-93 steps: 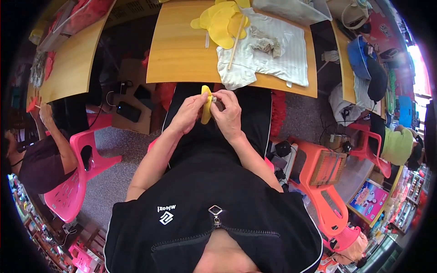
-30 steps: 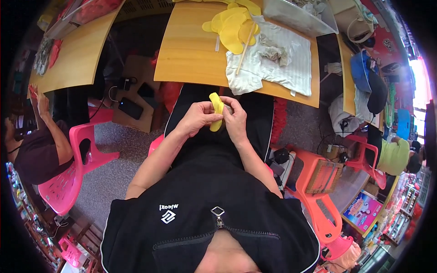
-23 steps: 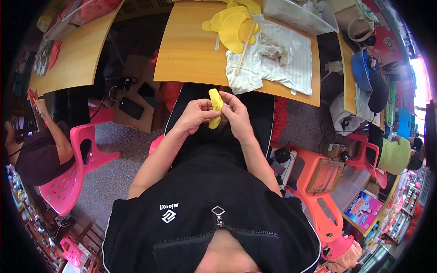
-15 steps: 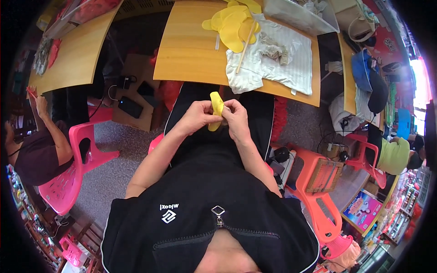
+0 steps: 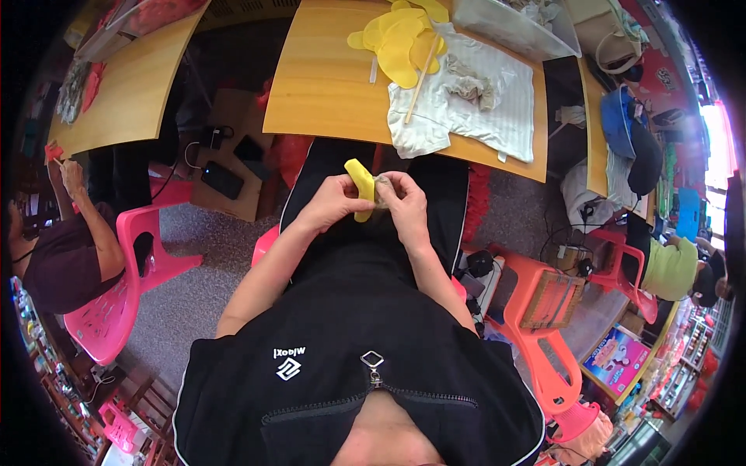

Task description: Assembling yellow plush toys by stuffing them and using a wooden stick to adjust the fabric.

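Observation:
Over my lap, my left hand [image 5: 330,203] pinches a curved, flat yellow piece [image 5: 361,180] between thumb and fingers. The piece stands at a tilt, its upper end leaning left. Close on its right side, my right hand [image 5: 404,200] has thumb and fingertips closed on a small greyish, cloth-like wad [image 5: 381,191]. The wad is partly hidden by the fingers, and I cannot tell whether it touches the yellow piece. On the table ahead lies a loose pile of similar yellow pieces [image 5: 400,46].
The wooden table [image 5: 318,85] bears a white cloth [image 5: 505,101], a thin stick [image 5: 422,81], a crumpled greyish rag [image 5: 470,85] and a clear bin [image 5: 517,27]. Pink chairs [image 5: 132,287] and a seated co-worker [image 5: 74,256] are at left. An orange stool [image 5: 544,349] stands at right.
The yellow piece has tipped leftward in my left hand. My right fingers have drawn slightly away from it, and the greyish wad now shows between them. The co-worker's hands at left have shifted.

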`<act>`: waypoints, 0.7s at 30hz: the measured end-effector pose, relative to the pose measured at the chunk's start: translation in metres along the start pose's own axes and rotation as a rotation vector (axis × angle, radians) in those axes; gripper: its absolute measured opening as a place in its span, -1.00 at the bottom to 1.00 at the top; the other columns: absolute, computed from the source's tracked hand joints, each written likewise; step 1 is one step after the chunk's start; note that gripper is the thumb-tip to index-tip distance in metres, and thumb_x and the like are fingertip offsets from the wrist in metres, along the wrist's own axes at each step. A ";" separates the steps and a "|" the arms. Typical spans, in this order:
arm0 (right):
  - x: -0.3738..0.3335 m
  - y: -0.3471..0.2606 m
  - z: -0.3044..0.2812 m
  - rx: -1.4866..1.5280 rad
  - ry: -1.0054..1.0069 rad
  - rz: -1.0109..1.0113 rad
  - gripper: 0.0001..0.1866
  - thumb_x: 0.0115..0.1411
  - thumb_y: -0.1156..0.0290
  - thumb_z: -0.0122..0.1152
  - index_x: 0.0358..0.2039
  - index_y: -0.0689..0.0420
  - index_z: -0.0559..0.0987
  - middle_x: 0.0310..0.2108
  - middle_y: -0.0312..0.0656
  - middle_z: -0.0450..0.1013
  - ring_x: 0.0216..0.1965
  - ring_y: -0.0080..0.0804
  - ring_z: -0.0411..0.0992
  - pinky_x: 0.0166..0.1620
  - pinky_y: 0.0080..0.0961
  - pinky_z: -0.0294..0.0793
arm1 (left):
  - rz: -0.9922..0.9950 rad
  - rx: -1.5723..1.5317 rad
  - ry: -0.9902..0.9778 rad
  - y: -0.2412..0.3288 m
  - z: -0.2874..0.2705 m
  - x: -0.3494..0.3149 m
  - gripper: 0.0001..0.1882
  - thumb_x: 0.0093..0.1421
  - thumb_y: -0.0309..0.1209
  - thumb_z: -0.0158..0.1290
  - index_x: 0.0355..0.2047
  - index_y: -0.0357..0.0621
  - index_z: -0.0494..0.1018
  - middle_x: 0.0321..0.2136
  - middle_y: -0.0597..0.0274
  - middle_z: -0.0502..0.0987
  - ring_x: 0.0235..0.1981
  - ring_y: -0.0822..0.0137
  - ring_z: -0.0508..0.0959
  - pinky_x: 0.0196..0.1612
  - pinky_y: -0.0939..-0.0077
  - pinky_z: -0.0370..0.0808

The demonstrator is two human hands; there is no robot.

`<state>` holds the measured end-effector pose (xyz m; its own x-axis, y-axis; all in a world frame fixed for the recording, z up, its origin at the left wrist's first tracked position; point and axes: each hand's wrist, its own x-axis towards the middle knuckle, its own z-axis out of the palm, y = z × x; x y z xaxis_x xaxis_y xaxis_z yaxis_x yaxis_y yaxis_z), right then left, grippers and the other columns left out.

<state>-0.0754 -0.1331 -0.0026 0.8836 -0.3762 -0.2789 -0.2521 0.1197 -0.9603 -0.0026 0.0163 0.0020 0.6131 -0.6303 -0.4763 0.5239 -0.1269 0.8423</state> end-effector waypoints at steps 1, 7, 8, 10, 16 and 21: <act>-0.001 -0.001 0.001 0.000 -0.001 0.000 -0.82 0.15 0.41 0.20 -0.28 0.23 0.53 -0.41 -0.30 0.48 -0.41 -0.65 0.41 -0.31 -0.65 0.43 | 0.000 0.000 0.001 0.000 0.000 0.000 -0.69 -0.02 -0.59 0.22 -0.21 -0.29 0.49 -0.32 0.22 0.58 -0.33 0.47 0.56 -0.24 0.55 0.53; -0.005 -0.014 0.002 -0.174 0.032 -0.004 -0.85 0.09 0.47 0.22 -0.34 0.25 0.53 -0.43 -0.29 0.46 -0.41 -0.64 0.41 -0.37 -0.64 0.43 | -0.048 -0.375 -0.093 0.014 0.001 -0.003 -0.70 0.11 -0.54 0.12 -0.11 -0.27 0.44 -0.19 0.16 0.53 -0.20 0.41 0.55 -0.13 0.52 0.50; -0.005 -0.013 0.002 -0.144 0.048 -0.046 -0.85 0.07 0.49 0.23 -0.34 0.25 0.53 -0.42 -0.28 0.44 -0.41 -0.62 0.41 -0.35 -0.63 0.43 | -0.043 -0.375 -0.091 0.014 0.000 -0.002 -0.70 0.11 -0.54 0.12 -0.11 -0.27 0.44 -0.19 0.16 0.53 -0.20 0.41 0.55 -0.13 0.52 0.50; -0.005 -0.012 0.002 -0.113 0.063 -0.093 -0.84 0.04 0.51 0.24 -0.34 0.26 0.53 -0.42 -0.27 0.42 -0.41 -0.61 0.41 -0.34 -0.61 0.42 | -0.033 -0.468 0.003 0.009 0.001 0.000 -0.74 0.18 -0.47 0.08 -0.11 -0.28 0.44 -0.20 0.19 0.53 -0.20 0.40 0.54 -0.13 0.49 0.50; -0.004 -0.011 0.008 -0.315 0.173 -0.219 -0.87 0.00 0.56 0.22 -0.40 0.28 0.49 -0.42 -0.18 0.40 -0.42 -0.40 0.40 -0.32 -0.54 0.39 | 0.010 -0.525 0.038 0.000 0.018 0.002 -0.75 0.23 -0.42 0.06 -0.13 -0.29 0.46 -0.25 0.22 0.54 -0.25 0.43 0.54 -0.17 0.51 0.51; 0.006 -0.016 0.007 -0.318 0.269 -0.262 -0.89 0.02 0.58 0.22 -0.44 0.27 0.46 -0.44 -0.18 0.39 -0.43 -0.42 0.39 -0.32 -0.55 0.39 | -0.060 -0.452 -0.007 -0.001 0.022 0.004 -0.77 0.22 -0.42 0.08 -0.16 -0.31 0.48 -0.28 0.24 0.54 -0.30 0.47 0.54 -0.22 0.56 0.50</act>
<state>-0.0635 -0.1304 0.0114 0.8104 -0.5855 0.0196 -0.1802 -0.2810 -0.9426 -0.0139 -0.0033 0.0043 0.5706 -0.6375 -0.5177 0.7648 0.1829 0.6177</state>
